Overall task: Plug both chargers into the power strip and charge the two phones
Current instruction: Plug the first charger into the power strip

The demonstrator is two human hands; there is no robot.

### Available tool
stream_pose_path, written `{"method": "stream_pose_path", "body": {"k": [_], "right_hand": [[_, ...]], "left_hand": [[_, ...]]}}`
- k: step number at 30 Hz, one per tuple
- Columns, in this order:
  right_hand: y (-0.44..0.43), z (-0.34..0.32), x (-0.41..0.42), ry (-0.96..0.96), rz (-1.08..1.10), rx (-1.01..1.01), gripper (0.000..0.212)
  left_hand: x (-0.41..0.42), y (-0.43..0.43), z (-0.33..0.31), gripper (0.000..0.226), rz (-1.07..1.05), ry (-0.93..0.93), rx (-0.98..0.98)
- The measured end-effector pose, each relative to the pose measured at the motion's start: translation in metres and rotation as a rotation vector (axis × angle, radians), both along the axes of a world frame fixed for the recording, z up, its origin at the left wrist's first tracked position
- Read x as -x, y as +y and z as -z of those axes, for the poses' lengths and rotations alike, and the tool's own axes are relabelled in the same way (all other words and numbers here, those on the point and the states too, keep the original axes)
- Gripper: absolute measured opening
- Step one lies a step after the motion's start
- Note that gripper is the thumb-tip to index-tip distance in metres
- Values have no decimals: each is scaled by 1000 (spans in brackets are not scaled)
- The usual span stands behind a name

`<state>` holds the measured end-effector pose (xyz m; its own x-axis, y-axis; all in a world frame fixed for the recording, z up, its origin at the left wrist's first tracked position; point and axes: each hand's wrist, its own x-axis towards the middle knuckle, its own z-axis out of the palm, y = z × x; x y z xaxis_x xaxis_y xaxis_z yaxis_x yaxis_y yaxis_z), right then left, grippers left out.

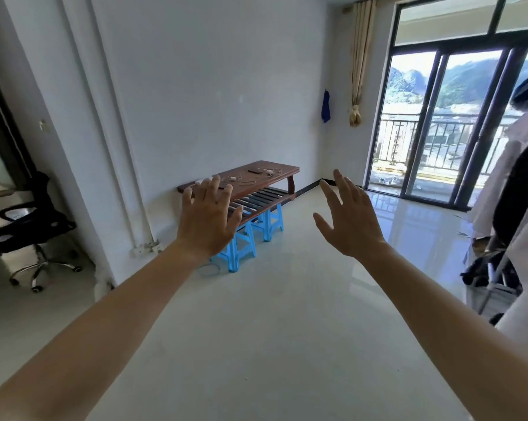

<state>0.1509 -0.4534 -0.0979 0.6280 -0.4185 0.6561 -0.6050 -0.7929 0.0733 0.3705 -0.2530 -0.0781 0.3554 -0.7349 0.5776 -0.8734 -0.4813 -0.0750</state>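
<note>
A low brown wooden table [284,169] stands against the far white wall. On its top lie a dark phone [254,171], a white charger with a coiled cable [268,172], and a second white charger [233,178] with its cable. A white block, maybe the power strip [199,182], shows at the table's left end, partly hidden by my fingers. My left hand [209,218] and my right hand [349,220] are raised in front of me, fingers spread, holding nothing, well short of the table.
Two blue plastic stools [267,221] sit under the table. A black office chair [29,223] stands at the left by a doorway. Glass balcony doors [457,126] fill the right wall. Clothes on a rack [508,208] hang at the far right. Glossy pale floor stretches ahead.
</note>
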Motion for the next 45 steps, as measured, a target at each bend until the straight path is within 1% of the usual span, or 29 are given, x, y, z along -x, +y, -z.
{"method": "stream_pose_path", "body": {"k": [4, 7, 9, 12, 16, 18, 24, 26, 30, 33, 35, 39, 42, 45], "right_hand": [[-86, 39, -57, -11, -4, -33, 71], [-156, 68, -102, 24, 11, -98, 71], [-205, 75, -132, 42, 18, -152, 71], [-279, 65, -184, 76, 15, -159, 71], [-359, 45, -266, -4, -2, -203, 70], [-390, 46, -311, 11, -41, -208, 70], [-483, 75, -454, 104, -200, -156, 69], [-520, 82, -506, 167, -221, -128, 68], [-598, 68, -595, 243, -213, -110, 69], [-658, 51, -641, 236, -206, -93, 68], [-699, 49, -668, 217, -204, -100, 68], [-789, 70, -722, 213, -193, -111, 65], [-860, 102, -770, 254, -166, -135, 65], [-925, 128, -818, 288, -133, -221, 68]], "left_hand": [[-55, -102, 36, 62, 29, 41, 18], [-96, -180, 67, 61, 17, 114, -52], [-128, -227, 77, 62, -9, 155, -97], [-185, -285, 69, 64, -53, 151, -109], [-261, -343, 46, 62, -94, 126, -50], [-296, -369, 45, 65, -113, 121, -23], [-412, -461, 79, 74, -139, 154, -27], [-457, -499, 88, 75, -148, 165, -30], [-554, -589, 72, 66, -148, 169, -37], [-613, -662, 51, 61, -134, 189, -7], [-645, -712, 50, 60, -112, 206, 1], [-701, -805, 80, 62, -67, 200, -58], [-742, -866, 119, 64, -79, 210, -124], [-784, -916, 154, 62, -140, 248, -208]]}}
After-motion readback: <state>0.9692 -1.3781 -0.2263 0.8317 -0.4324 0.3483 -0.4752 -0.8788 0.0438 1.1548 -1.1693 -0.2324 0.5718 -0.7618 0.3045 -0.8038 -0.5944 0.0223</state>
